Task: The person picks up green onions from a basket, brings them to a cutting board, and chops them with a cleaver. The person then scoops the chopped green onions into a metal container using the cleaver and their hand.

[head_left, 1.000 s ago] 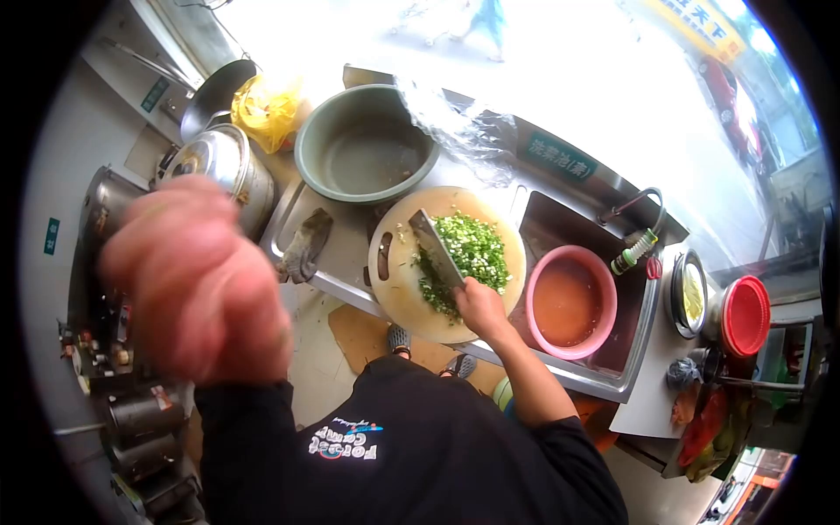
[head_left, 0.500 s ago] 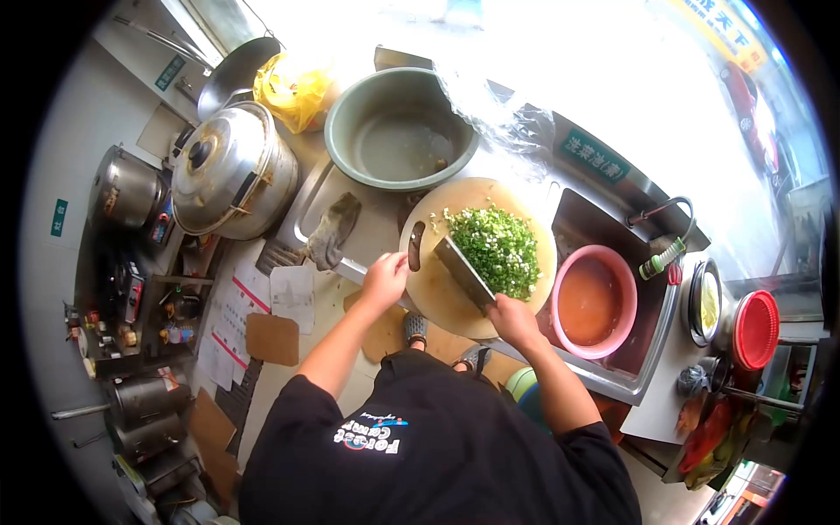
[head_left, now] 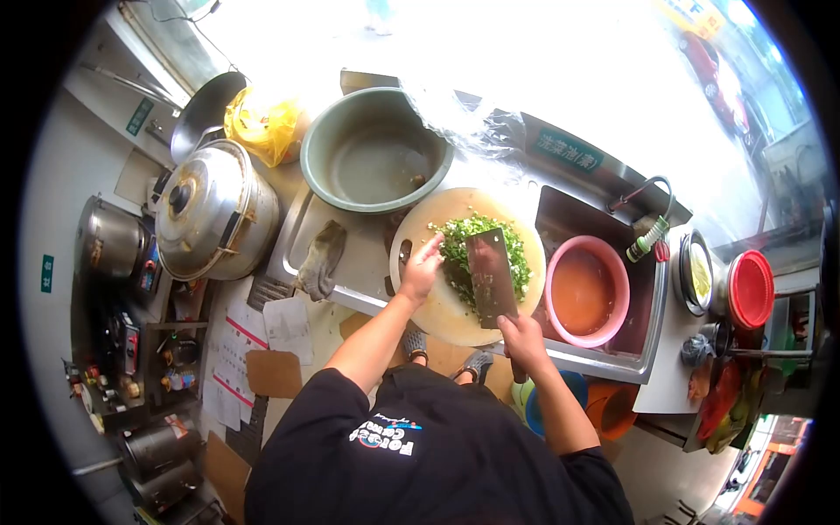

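Observation:
My right hand (head_left: 522, 342) is closed round the handle of a cleaver (head_left: 492, 276), whose broad blade lies over the chopped greens (head_left: 458, 254). The greens are heaped on a round cutting board (head_left: 429, 308) with a slot at its left side. At the left edge of the heap is my left hand (head_left: 422, 269), its fingers apart and their tips beside the greens. It holds nothing that I can make out.
A large grey-green basin (head_left: 372, 149) stands behind the board. To the right, a pink basin (head_left: 585, 292) of brownish water sits in the sink (head_left: 646, 346). A grey cloth (head_left: 321, 261) and a lidded pot (head_left: 206, 210) are at the left.
My left hand has moved from the board's left edge to the greens and its fingers have spread. The cleaver has turned, its blade now flat over the heap. The view has shifted.

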Tool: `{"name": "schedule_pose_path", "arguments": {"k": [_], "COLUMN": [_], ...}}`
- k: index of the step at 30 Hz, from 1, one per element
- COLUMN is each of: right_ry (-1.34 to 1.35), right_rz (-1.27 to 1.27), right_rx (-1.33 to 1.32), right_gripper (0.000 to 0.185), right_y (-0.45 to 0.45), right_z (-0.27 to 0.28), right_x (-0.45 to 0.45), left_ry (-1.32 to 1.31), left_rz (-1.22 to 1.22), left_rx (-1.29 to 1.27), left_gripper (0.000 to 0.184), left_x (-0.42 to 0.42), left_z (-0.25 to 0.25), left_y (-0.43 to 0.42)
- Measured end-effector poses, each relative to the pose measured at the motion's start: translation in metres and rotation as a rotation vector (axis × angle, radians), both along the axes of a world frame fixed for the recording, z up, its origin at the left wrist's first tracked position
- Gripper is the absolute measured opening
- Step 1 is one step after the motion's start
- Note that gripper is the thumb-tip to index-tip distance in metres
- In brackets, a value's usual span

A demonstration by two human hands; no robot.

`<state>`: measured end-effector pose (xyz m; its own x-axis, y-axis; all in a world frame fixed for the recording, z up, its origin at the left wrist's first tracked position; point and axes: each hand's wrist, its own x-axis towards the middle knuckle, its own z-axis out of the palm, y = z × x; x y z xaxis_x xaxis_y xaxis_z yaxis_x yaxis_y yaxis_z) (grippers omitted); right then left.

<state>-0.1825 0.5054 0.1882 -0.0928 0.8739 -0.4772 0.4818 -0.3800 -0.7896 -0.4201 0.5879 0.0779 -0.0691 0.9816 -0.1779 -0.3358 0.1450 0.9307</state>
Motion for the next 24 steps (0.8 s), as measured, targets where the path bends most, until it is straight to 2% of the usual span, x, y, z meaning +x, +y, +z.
{"name": "schedule_pose_path", "arguments": {"k": [1, 3, 4, 5, 6, 7, 8, 9, 11, 12, 14, 15, 17, 20, 24], "right_ry": [0.002, -0.118, -0.120, -0.224, -0.330, -0.336, -0.408, -0.483, -0.575, -0.631, -0.692, -0.698, -0.702, -0.717, -0.683], "right_rz": [-0.016, 0.074, 0.057, 0.129, 0.201, 0.183, 0.233, 0.285, 0.328, 0.381, 0.440, 0.456, 0.481, 0.533, 0.588], "right_rx": [0.001, 0.168, 0.168, 0.311, 0.450, 0.450, 0.614, 0.780, 0.837, 0.871, 0.908, 0.960, 1.013, 1.030, 1.102], "right_gripper": [0.029, 0.022, 0.022, 0.021, 0.022, 0.022, 0.026, 0.031, 0.026, 0.021, 0.017, 0.015, 0.013, 0.012, 0.011], "right_y": [-0.003, -0.007, -0.009, -0.011, -0.012, -0.011, -0.009, -0.005, 0.002, 0.006, 0.012, 0.015, 0.016, 0.018, 0.021], "right_z": [0.005, 0.015, 0.026, 0.040, 0.048, 0.046, 0.041, 0.038, 0.036, 0.033, 0.030, 0.029, 0.025, 0.020, 0.025], "right_x": [0.000, 0.001, -0.001, -0.006, -0.008, -0.007, -0.006, -0.005, -0.006, -0.005, -0.005, -0.006, -0.007, -0.007, -0.005], "left_ry": [0.002, -0.091, -0.031, -0.033, 0.180, 0.391, 0.571, 0.566, 0.923, 1.016, 1.186, 1.183, 1.267, 1.363, 1.350], "left_rz": [-0.016, 0.074, 0.097, 0.079, 0.099, 0.120, 0.163, 0.152, 0.071, -0.027, -0.256, -0.249, -0.436, -0.503, -0.509], "left_rx": [0.001, 0.056, 0.080, 0.083, 0.167, 0.253, 0.425, 0.436, 0.764, 0.819, 0.863, 0.863, 0.826, 0.832, 0.910], "left_gripper": [0.046, 0.044, 0.039, 0.039, 0.038, 0.037, 0.039, 0.039, 0.049, 0.055, 0.069, 0.069, 0.075, 0.081, 0.083], "left_x": [-0.004, -0.012, -0.014, -0.016, -0.019, -0.020, -0.019, -0.017, -0.013, -0.009, 0.004, 0.011, 0.023, 0.036, 0.050], "left_z": [0.006, 0.019, 0.027, 0.040, 0.053, 0.068, 0.085, 0.102, 0.128, 0.133, 0.134, 0.133, 0.129, 0.112, 0.102], "left_y": [-0.001, -0.004, -0.008, -0.014, -0.022, -0.031, -0.041, -0.048, -0.062, -0.065, -0.066, -0.064, -0.058, -0.043, -0.030]}}
